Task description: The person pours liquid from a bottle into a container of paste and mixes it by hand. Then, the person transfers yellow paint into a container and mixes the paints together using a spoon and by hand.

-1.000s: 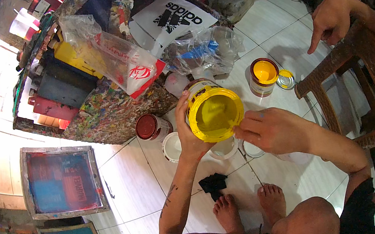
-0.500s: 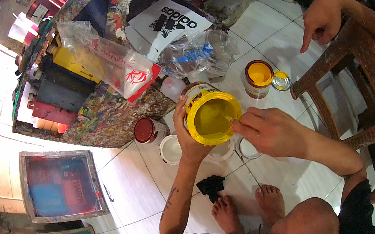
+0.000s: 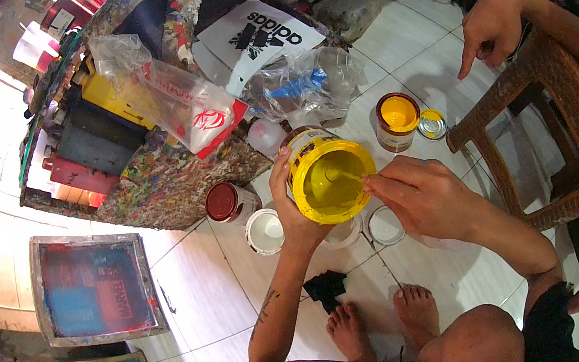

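Held up off the floor, just above the knees and between both hands: a yellow tub (image 3: 330, 178), tilted so that its open mouth faces up toward the head. Gripped by the left hand (image 3: 294, 210), closed round the tub's left wall, thumb up near the rim and fingers hidden behind. Runs from the mouth, near and up, down and away toward the tiles, so the long axis points almost straight along the line of sight. Coated yellow inside, with a pool at the bottom.

Met from the opposite side by the right hand (image 3: 423, 198), palm down, fingertips (image 3: 372, 182) drawn together and touching the tub's right rim. Cannot tell whether anything is pinched between them. Lies directly to the right of the tub's mouth, so nearer to the opening than the left hand, which sits lower on the wall.

On the floor under the tub, partly hidden: two round white containers (image 3: 386, 225). To the left, a white cup (image 3: 264, 229) just beside a red-lidded can (image 3: 229, 201). Up and right of the tub, well within the right hand's side: a small open can (image 3: 399, 120) of yellow paint with its lid (image 3: 433, 123) touching it. Further right, a wicker chair (image 3: 557, 118) and another person's hand (image 3: 495, 26), pointing down, apart from the tub. Near the feet, a black rag (image 3: 326, 288).
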Available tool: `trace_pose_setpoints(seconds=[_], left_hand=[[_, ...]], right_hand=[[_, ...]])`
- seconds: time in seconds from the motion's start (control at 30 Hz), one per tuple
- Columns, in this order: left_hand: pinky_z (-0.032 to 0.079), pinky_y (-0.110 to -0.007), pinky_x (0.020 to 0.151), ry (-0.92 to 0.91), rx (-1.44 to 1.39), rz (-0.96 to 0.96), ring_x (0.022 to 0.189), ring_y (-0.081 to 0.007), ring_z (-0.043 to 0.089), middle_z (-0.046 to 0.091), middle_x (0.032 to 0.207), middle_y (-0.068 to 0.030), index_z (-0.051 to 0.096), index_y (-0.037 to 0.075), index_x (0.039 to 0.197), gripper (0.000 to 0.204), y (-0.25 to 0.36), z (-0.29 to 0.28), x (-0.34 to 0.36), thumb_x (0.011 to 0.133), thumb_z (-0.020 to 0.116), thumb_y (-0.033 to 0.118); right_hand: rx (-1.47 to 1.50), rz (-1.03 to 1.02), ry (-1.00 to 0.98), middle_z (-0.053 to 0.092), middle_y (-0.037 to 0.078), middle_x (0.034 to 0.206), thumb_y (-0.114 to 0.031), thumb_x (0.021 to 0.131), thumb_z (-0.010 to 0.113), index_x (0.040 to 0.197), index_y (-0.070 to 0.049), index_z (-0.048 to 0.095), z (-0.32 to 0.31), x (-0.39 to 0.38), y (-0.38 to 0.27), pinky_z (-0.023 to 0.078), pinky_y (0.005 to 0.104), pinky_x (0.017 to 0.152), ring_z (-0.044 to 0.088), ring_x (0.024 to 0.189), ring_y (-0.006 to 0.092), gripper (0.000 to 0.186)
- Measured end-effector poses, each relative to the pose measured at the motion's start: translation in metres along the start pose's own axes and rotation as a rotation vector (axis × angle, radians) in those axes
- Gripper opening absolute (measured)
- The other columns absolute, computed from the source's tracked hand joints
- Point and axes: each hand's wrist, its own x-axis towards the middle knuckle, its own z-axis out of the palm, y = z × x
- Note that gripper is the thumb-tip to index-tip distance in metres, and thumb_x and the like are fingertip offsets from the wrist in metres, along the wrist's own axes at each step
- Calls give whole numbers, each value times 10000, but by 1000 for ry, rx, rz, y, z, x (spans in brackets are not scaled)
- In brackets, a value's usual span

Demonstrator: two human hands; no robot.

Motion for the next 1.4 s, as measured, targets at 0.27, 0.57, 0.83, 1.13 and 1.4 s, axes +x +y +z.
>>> trace_pose_setpoints(seconds=[0.27, 0.57, 0.83, 1.13, 1.4], left_hand=[[335, -464, 1153, 24, 19, -4, 1380, -395, 412, 400, 1466, -240, 314, 49, 1406, 1145, -3, 0, -2, 511, 1005, 237], [295, -449, 1186, 30, -118, -77, 1400, -350, 389, 350, 1505, -227, 273, 56, 1430, 1193, -10, 6, -7, 507, 1012, 218], [290, -478, 1183, 89, -196, -8, 1393, -360, 387, 345, 1497, -232, 249, 55, 1442, 1167, -13, 4, -7, 561, 991, 238], [300, -488, 1179, 84, -87, 73, 1403, -359, 377, 343, 1500, -238, 255, 68, 1441, 1069, -17, 3, -7, 638, 948, 199], [290, -510, 1175, 104, 50, 148, 1394, -398, 385, 368, 1484, -251, 282, 66, 1424, 1035, -12, 1, -3, 648, 946, 233]], right_hand=[[113, 52, 190, 658, 136, 876, 3, 797, 723, 1060, 35, 669, -9, 1, -4, 579, 361, 656, 677, 749, 273, 270], [212, 90, 100, 657, 128, 855, 17, 809, 720, 1050, 26, 670, -5, -2, 2, 571, 357, 642, 679, 747, 276, 247], [115, -10, 113, 627, 129, 870, 2, 791, 706, 1075, 49, 650, -3, 2, -3, 567, 369, 634, 659, 746, 278, 293], [26, -36, -33, 608, 111, 957, -42, 739, 691, 1137, 49, 618, 16, -3, -4, 578, 363, 664, 661, 813, 267, 415], [-22, 12, 23, 624, 110, 948, -56, 787, 717, 1149, 23, 630, 18, -4, -5, 586, 352, 689, 671, 835, 259, 380]])
